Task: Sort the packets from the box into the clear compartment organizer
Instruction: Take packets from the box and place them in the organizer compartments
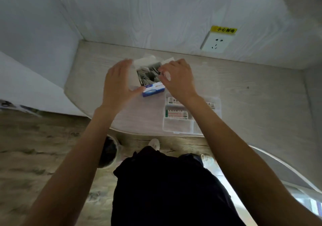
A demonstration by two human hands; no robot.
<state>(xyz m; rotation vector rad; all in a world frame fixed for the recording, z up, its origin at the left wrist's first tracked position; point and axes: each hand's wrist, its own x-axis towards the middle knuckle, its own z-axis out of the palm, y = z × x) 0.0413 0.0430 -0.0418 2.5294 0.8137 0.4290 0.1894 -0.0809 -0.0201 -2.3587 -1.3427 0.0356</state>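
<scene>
A small blue and white box [153, 90] stands with its flaps open at the back of the pale wooden table [244, 93], packed with thin silvery packets [148, 75] on edge. My left hand [116, 84] cups the box's left side, thumb pressed on its front corner. My right hand [179, 81] is at the box's right rim, its fingertips pinched on the tops of the packets. The clear compartment organizer [179, 125] lies at the table's front edge, under my right wrist. Printed packets [176, 114] lie in its rear compartments, while its front compartment looks bare.
A white wall socket [215, 43] with a yellow label [223, 29] is on the back wall to the right. Walls close in the table at the back, left and right. A dark bin [108, 152] stands on the floor below the table's front edge.
</scene>
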